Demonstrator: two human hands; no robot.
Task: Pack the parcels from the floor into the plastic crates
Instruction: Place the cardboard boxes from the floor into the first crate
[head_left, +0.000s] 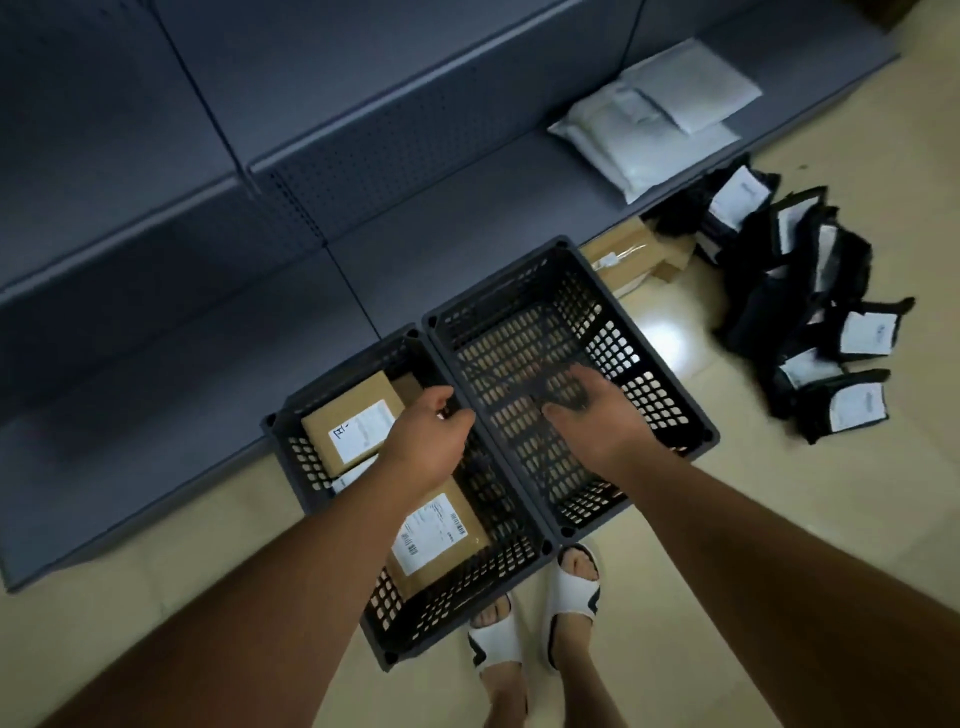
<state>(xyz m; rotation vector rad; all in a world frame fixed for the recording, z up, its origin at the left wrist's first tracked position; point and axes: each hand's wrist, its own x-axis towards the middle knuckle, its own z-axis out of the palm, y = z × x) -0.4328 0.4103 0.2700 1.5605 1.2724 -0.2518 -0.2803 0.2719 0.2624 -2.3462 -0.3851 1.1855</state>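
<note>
1. Hovering over the right crate (644, 291), the right grip (597, 410) had loosely curled fingers and held nothing.
2. The left grip (428, 431) hung relaxed and empty over the left crate (291, 415).
3. That crate held cardboard parcels (353, 423).
4. Black parcels (800, 291) lay heaped on the floor (779, 519) to the right; white mailers (654, 124) sat on the shelf (441, 223).
</note>
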